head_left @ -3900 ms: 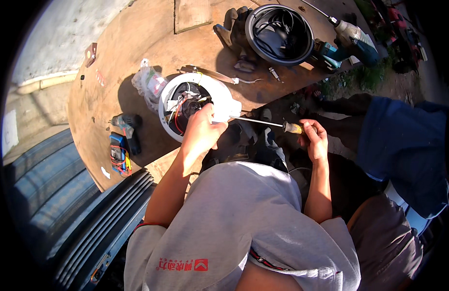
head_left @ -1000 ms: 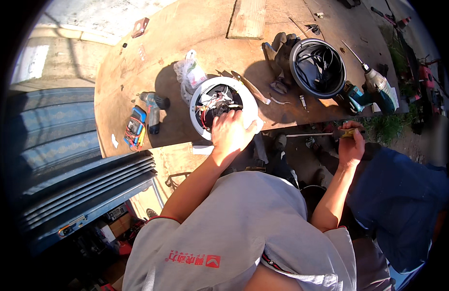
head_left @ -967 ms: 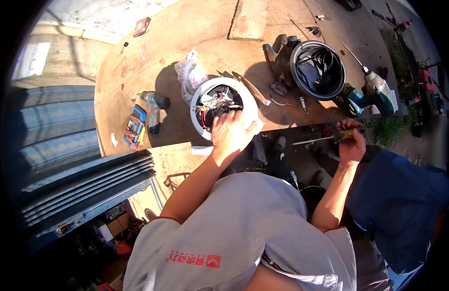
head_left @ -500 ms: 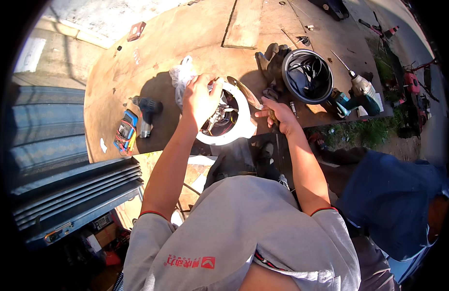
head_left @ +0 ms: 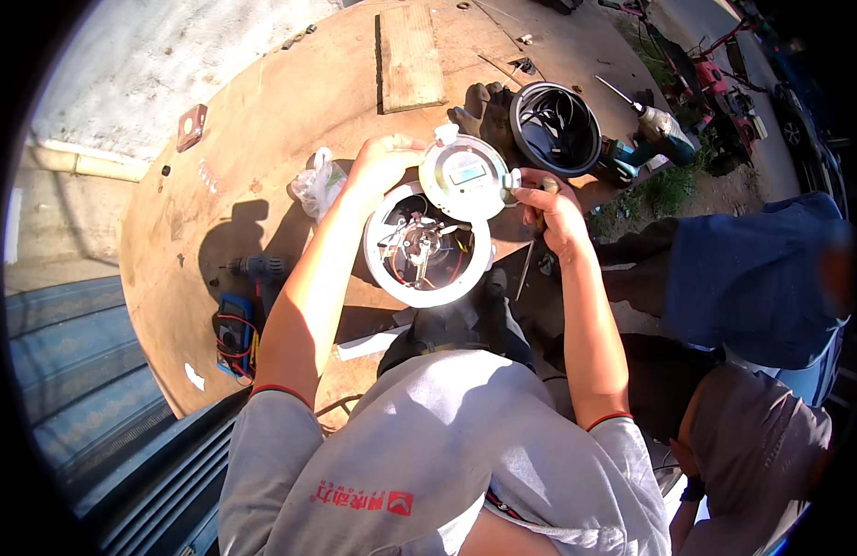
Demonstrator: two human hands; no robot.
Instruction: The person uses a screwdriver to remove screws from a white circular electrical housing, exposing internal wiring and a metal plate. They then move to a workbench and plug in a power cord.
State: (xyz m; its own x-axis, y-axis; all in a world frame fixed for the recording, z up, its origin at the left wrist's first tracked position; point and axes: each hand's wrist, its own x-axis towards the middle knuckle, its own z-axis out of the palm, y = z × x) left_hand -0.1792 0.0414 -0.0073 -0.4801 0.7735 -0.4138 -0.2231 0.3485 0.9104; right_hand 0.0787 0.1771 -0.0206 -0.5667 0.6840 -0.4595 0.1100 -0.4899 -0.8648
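A round pale disc-shaped cover (head_left: pixel 464 202) with a small display window is tilted face-up over the far right edge of a white round housing (head_left: pixel 374 264). Exposed wires and metal parts (head_left: pixel 424 246) show inside the housing. My left hand (head_left: pixel 384 169) is closed at the cover's upper left edge, its fingertips partly hidden. At the cover's right edge, my right hand (head_left: pixel 556 218) pinches the rim and also holds a screwdriver (head_left: pixel 527 269), its shaft pointing down toward me. A crumpled clear plastic bag (head_left: pixel 318 185) lies left of the housing.
Beyond my right hand stands a black round bowl-like housing (head_left: pixel 518 125) with cables inside, beside dark gloves (head_left: pixel 482 109) and a power drill (head_left: pixel 665 134). At left lie another drill (head_left: pixel 262 266) and a blue multimeter (head_left: pixel 232 338). A person in dark blue (head_left: pixel 753 269) is at right.
The cover has turned from nearly edge-on to facing up, showing its display. My right hand has come to its rim, still with the screwdriver. The whole view has shifted.
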